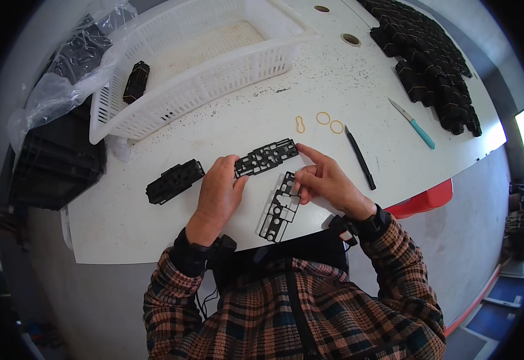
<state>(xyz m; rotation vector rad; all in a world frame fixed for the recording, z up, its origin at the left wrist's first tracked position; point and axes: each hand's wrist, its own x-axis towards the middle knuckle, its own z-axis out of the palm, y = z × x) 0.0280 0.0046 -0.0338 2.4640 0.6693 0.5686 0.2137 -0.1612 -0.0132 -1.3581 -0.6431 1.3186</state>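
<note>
My left hand grips the left end of a black openwork plastic part, thumb in front and fingers behind. Between the thumb and curled fingers of my right hand is the upper end of a second black plastic frame, which slants down toward the table's front edge. The right index finger reaches out to the right end of the first part. To the left of my left hand, a stack of black plastic parts lies on the white table.
Beyond my hands lie yellow rubber bands, a black pen-like tool and a knife with a turquoise handle. A white plastic basket holds one black bundle. Many black bundles cover the far right. Black crates stand left.
</note>
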